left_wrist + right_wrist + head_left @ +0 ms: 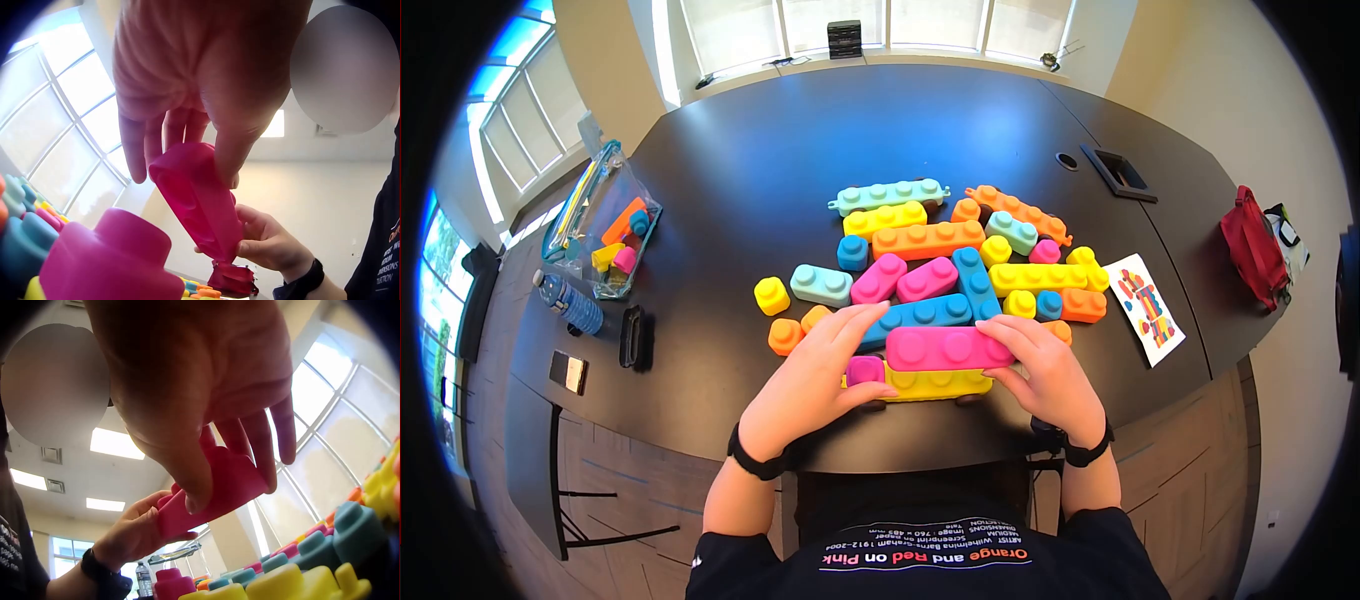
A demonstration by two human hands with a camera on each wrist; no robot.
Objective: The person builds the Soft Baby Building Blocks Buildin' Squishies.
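The left hand (812,372) and right hand (1055,385) pinch a long pink block (945,349), apparently not yet seated, above the yellow wheeled base (935,387); a single-stud magenta block (865,371) already sits there, by the left hand.

This looks like a meeting room, perhaps in an office or a school; which of these cannot be told. A broad dark table (730,190) stretches far beyond the fingers (855,325), with a round hole (1067,161) and a sunken box (1120,173) set into its top, ahead of them and to the right. Farther ahead stand tall windows (930,22) with pale shades (740,35), and more glass lies off to the left. A plain wall (1250,130) rises at the right. Lower than the fingers shows striped flooring (640,480); overhead are flat light panels (117,443) and vents (51,455).
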